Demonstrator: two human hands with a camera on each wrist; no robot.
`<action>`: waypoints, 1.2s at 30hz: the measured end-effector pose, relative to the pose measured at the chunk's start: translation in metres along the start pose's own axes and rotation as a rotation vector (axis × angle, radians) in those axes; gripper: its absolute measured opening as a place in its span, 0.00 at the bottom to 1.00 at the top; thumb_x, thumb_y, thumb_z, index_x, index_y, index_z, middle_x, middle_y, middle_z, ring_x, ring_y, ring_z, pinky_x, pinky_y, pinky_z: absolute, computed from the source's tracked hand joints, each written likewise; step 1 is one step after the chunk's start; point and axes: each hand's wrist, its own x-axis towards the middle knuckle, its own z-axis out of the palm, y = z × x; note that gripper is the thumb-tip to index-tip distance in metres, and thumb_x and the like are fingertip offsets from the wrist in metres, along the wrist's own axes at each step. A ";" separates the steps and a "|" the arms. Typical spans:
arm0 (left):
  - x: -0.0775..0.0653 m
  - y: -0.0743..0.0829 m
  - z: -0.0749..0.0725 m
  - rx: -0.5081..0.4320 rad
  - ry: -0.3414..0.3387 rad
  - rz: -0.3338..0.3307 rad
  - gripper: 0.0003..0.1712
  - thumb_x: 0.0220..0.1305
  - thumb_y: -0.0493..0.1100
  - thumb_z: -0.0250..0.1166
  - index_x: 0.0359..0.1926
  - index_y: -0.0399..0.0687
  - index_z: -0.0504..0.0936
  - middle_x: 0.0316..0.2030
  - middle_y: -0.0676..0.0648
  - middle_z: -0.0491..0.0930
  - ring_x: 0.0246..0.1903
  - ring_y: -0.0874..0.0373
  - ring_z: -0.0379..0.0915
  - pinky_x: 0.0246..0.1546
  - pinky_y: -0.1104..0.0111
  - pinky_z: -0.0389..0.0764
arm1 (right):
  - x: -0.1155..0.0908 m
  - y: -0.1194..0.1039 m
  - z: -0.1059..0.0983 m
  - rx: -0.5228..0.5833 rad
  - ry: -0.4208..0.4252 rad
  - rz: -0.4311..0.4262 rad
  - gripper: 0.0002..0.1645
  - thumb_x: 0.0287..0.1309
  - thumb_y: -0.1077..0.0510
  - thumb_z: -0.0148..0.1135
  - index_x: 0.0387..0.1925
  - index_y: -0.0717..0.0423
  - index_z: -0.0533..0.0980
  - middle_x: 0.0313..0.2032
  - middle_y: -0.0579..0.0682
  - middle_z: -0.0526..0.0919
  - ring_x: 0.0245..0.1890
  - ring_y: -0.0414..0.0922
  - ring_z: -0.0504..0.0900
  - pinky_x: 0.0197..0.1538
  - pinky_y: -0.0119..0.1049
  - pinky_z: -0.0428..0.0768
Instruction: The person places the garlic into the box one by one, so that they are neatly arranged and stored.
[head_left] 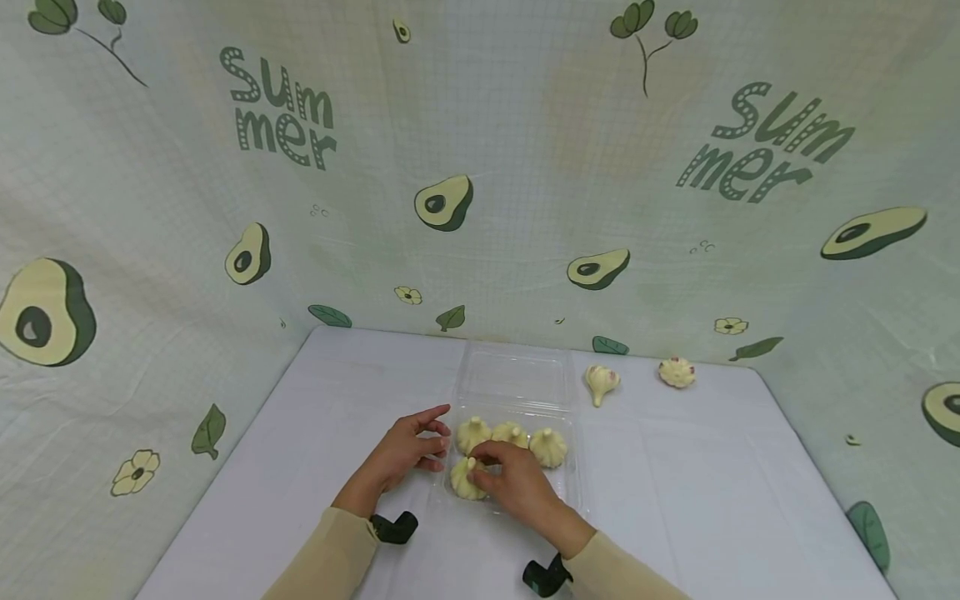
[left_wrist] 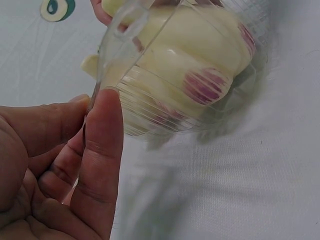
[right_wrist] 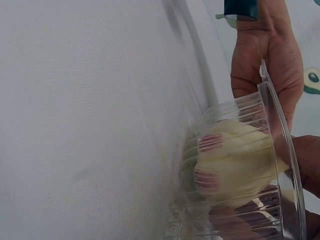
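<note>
A clear plastic clamshell box [head_left: 576,479] lies with its lid [head_left: 517,375] folded back, away from me. Three garlic bulbs [head_left: 548,448] sit in its far row. At the near left corner of the box, the fingertips and thumb of my right hand [head_left: 525,492] grip another garlic bulb [head_left: 463,481], which is inside the box walls. My left hand [head_left: 405,454] is at the box's left side. In the left wrist view, its thumb and a finger [left_wrist: 102,145] pinch the rim. Through the ribbed wall, purple-streaked garlic [right_wrist: 235,162] shows in the right wrist view.
Beyond the box to the right, a garlic bulb [head_left: 602,382] lies with its stem toward me. Farther right is a second loose garlic bulb [head_left: 677,372]. A white cloth covers the table [head_left: 675,492], and an avocado-print curtain [head_left: 517,167] hangs behind and at both sides.
</note>
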 end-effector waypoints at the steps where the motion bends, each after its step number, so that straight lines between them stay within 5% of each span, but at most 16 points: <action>1: 0.000 0.000 0.000 0.001 -0.001 0.001 0.38 0.70 0.29 0.65 0.78 0.46 0.69 0.52 0.41 0.76 0.36 0.56 0.79 0.33 0.66 0.89 | 0.000 0.000 0.000 0.000 0.002 0.001 0.12 0.60 0.61 0.75 0.45 0.55 0.86 0.41 0.48 0.90 0.45 0.47 0.89 0.50 0.47 0.88; 13: 0.001 -0.001 -0.002 -0.009 -0.010 0.010 0.38 0.71 0.29 0.65 0.79 0.45 0.68 0.52 0.41 0.76 0.37 0.56 0.79 0.33 0.65 0.89 | -0.001 -0.002 -0.001 0.032 -0.005 0.045 0.14 0.59 0.60 0.76 0.47 0.55 0.88 0.44 0.50 0.90 0.47 0.54 0.88 0.51 0.50 0.87; 24: 0.000 -0.002 -0.003 -0.006 0.002 0.004 0.38 0.70 0.30 0.66 0.78 0.47 0.69 0.52 0.41 0.76 0.37 0.55 0.79 0.34 0.65 0.89 | 0.000 -0.006 -0.016 0.057 0.033 0.084 0.18 0.62 0.58 0.75 0.52 0.58 0.85 0.48 0.54 0.89 0.51 0.53 0.88 0.51 0.42 0.87; 29: -0.001 -0.002 -0.002 -0.011 0.002 0.003 0.38 0.70 0.30 0.67 0.78 0.47 0.69 0.52 0.41 0.76 0.37 0.55 0.80 0.34 0.65 0.89 | 0.003 -0.008 -0.035 0.095 0.106 0.120 0.15 0.66 0.59 0.73 0.52 0.58 0.85 0.50 0.56 0.89 0.52 0.54 0.87 0.47 0.34 0.88; 36: -0.001 0.000 0.001 0.005 0.011 0.002 0.38 0.70 0.30 0.67 0.78 0.46 0.69 0.51 0.41 0.76 0.37 0.55 0.80 0.33 0.65 0.89 | 0.013 0.004 -0.081 0.040 0.293 0.131 0.12 0.65 0.60 0.73 0.50 0.55 0.86 0.47 0.55 0.90 0.50 0.52 0.89 0.46 0.36 0.89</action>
